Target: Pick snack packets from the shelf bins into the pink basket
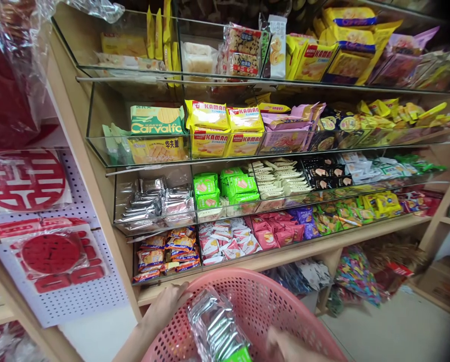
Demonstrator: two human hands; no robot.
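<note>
A pink perforated plastic basket stands against the bottom edge of the snack shelves. Inside it lies a clear bag of silver-wrapped packets, with a bright green packet at its lower end. My left hand is at the basket's left rim, its fingers closed over the rim. My right hand, smeared by motion, is inside the basket on the right, apart from the silver packets; its fingers are not clear.
Glass-fronted shelves hold rows of wrapped snacks in yellow, green, silver, black and pink. Red paper decorations hang on a white pegboard at the left. Bags of colourful items lie beneath the shelves at the right.
</note>
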